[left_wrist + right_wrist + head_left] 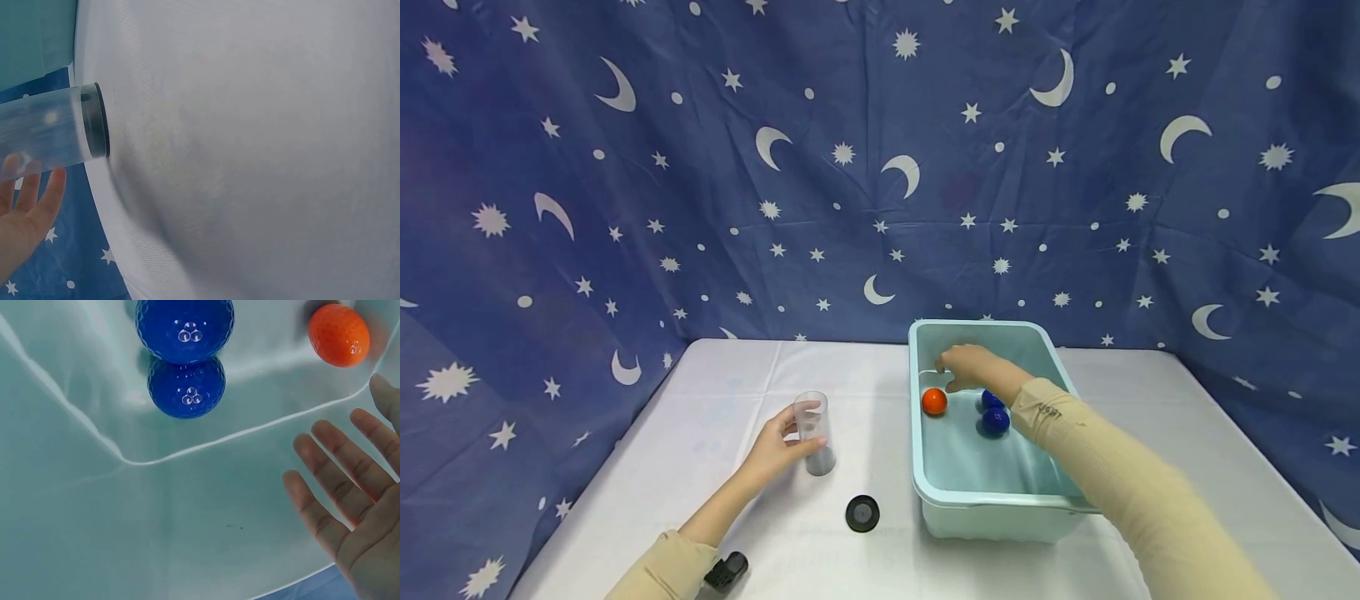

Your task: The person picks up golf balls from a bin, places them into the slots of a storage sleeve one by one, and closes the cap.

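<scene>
My left hand [778, 450] holds an upright clear plastic tube [815, 417] with a dark base [95, 120], thumb across its front and fingers on the far side. The tube stands on the white table, left of a pale blue-green bin [1000, 498]. Inside the bin, my right hand [973, 367] hovers near the back with its fingers spread and nothing in them. An orange golf ball [934, 402] lies just below it by the left wall. Two blue golf balls [186, 390] rest together on the bin floor, one partly hidden by the right arm in the head view.
A round black lid [862, 513] lies flat on the white tablecloth [880, 567] between the tube and the bin. Beside the left sleeve is a small black object [727, 572], partly covered. A blue star-and-moon curtain [865, 208] hangs behind and at both sides.
</scene>
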`<action>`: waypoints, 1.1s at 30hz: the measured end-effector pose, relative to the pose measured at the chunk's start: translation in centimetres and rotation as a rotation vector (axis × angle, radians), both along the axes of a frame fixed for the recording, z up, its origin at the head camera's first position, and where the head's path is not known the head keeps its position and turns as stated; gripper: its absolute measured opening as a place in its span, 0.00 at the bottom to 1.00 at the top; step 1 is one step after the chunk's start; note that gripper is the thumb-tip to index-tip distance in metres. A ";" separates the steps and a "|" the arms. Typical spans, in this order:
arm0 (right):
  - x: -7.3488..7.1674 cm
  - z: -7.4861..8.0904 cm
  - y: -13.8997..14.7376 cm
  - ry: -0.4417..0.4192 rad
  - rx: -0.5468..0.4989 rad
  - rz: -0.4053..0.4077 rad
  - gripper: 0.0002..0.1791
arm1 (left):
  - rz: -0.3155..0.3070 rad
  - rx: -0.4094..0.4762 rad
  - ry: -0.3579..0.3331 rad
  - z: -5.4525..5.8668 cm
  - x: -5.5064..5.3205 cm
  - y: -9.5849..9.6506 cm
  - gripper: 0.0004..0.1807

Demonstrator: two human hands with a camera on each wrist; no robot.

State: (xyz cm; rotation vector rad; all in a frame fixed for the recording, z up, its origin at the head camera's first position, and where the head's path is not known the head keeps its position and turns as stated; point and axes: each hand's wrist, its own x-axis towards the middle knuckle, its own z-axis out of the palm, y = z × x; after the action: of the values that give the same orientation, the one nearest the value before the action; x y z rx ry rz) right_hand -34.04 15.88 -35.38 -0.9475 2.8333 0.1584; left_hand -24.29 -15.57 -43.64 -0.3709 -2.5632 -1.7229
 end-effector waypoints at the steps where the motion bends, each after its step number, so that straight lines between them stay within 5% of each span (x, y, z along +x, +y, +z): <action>1: -0.1 -0.1 -0.1 0.001 0.001 -0.001 0.19 | 0.005 0.003 -0.002 0.1 0.0 0.0 0.29; 33: -0.8 -2.7 -2.5 -0.224 -0.093 -0.165 0.20 | -0.079 -0.032 0.036 1.5 0.1 0.6 0.29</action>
State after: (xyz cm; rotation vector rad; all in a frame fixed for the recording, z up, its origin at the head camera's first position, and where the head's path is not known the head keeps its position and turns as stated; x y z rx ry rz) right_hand -34.82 13.34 -38.06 -0.6937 2.7129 -0.0932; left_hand -24.19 -14.93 -42.19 -0.5065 -2.5869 -1.6844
